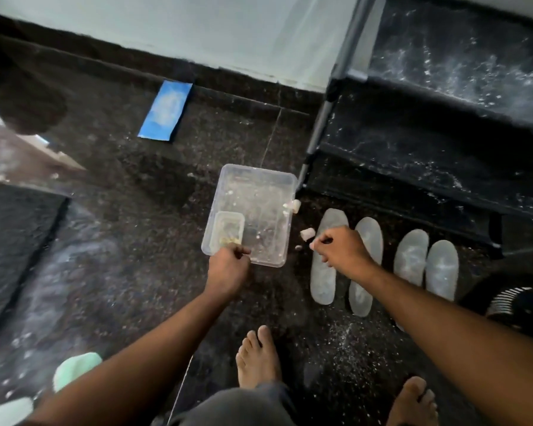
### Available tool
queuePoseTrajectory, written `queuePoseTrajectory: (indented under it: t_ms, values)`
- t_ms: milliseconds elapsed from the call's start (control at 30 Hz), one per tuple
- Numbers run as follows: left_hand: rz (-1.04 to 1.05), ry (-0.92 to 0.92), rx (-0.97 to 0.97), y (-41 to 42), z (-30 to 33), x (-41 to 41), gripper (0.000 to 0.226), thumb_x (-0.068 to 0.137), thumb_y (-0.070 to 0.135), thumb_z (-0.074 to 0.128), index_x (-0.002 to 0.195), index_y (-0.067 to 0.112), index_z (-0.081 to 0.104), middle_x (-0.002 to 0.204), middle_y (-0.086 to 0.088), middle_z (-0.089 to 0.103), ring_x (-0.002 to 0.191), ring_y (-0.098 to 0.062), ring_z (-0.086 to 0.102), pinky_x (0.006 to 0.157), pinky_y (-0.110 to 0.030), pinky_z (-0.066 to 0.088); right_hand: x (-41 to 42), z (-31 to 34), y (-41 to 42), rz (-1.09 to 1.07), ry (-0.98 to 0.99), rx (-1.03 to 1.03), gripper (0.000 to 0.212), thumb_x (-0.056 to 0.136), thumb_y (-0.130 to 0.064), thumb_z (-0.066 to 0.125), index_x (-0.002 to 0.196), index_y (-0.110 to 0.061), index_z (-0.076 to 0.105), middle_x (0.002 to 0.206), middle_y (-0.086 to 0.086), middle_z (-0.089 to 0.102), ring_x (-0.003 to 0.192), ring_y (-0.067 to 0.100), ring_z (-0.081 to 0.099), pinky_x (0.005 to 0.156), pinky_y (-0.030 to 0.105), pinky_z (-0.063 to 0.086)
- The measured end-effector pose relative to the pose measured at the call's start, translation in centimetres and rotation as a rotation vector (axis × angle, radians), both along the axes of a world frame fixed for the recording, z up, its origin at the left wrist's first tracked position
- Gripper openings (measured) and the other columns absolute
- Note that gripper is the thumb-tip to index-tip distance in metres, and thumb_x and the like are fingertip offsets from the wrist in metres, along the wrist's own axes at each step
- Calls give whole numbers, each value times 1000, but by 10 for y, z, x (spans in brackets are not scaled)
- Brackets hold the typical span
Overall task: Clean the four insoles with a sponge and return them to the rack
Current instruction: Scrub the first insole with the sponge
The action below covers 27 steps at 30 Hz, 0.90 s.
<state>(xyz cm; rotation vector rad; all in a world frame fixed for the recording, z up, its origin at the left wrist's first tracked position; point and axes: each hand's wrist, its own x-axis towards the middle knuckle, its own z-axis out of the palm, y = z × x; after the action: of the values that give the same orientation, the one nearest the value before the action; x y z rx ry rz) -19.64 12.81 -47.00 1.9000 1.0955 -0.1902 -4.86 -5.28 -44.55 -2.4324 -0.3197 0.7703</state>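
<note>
Left grip (228, 259) curled at tub (285, 179) rim, right grip (336, 245) curled above insoles (322, 281)

floor (130, 241): dark speckled | on it: four insoles (411, 256), clear tub (285, 192), blue packet (165, 110)

The bin (253, 210) is clear, smooth plastic. The four insoles (411, 253) look pale grey and matt. The floor (136, 229) is dark speckled stone with some gloss. The rack (428, 127) has grey metal tubes and black shelves.

Four insoles (382, 259) lie right of tub (253, 210).
</note>
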Motion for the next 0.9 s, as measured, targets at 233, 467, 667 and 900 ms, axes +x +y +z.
queuePoseTrajectory:
  t_ms: [233,467,667,900]
  values:
    - [88,-18,114,47,-18,-14,24,93,10,65,114,13,77,103,-8,77,101,-22,69,91,-26,45,-25,-38,75,90,72,42,8,82,-13,73,75,-13,71,68,-1,66,69,18,66,68,37,58]
    - [154,-10,76,67,-44,-24,14,91,16,74,104,15,78,91,3,73,92,-13,67,77,-14,38,-46,-68,140,261,-25,60,13,84,-3,65,93,-8,74,90,8,71,78,15,59,67,18,38]
    - [176,-15,84,76,-54,-21,6,92,16,73,95,18,78,83,9,68,86,-9,64,76,-11,38,-43,-83,178,578,-182,27,22,84,1,58,98,-6,73,101,11,63,97,26,60,83,29,47]
    - [194,-9,36,78,-65,-21,12,91,10,70,96,18,78,88,8,71,89,-9,66,82,-14,43,-50,-104,202,617,-93,-99,19,91,3,47,105,4,59,112,25,56,102,40,55,87,41,48]
